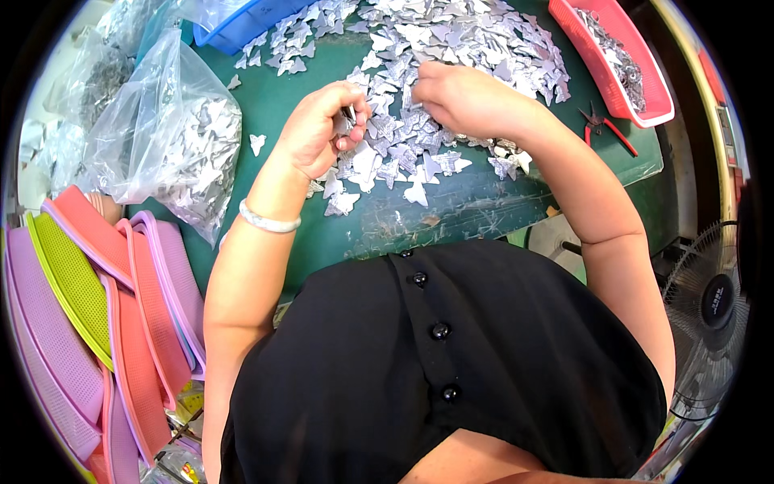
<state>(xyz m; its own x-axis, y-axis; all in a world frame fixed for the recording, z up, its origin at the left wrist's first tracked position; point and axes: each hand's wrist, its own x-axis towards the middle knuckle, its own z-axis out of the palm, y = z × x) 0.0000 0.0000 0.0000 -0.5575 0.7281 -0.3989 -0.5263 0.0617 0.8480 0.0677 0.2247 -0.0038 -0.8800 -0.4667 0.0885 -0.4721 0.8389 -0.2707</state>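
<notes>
Nearest the camera is the person's black buttoned top, filling the six o'clock part of the view. Beyond it spreads the dark green desk, its near edge scuffed and scratched. At eight o'clock leans a stack of pink, lilac and lime plastic mesh trays, ribbed and slightly flexible by the look. At ten o'clock slumps a clear crinkled plastic bag of silver pieces. Across twelve o'clock lies the big heap of silver butterfly-shaped foil pieces, thin, flat, shiny and faintly embossed, overlapping loosely. A red plastic basket at one o'clock holds more silver bits; a blue plastic tray sits at eleven. Small red-handled pliers lie at two o'clock.

The left hand, with a white bangle at the wrist, is curled closed, thumb and fingers pinched on a few silver butterfly pieces at the heap's near edge. The right hand rests knuckles-up on the heap, fingertips tucked down into the pieces; whether it grips one I cannot tell.

Such thin foil probably bends easily, so sorting calls for a light pinch by the body, not the wings, and lifting singles off the edge instead of digging in.
</notes>
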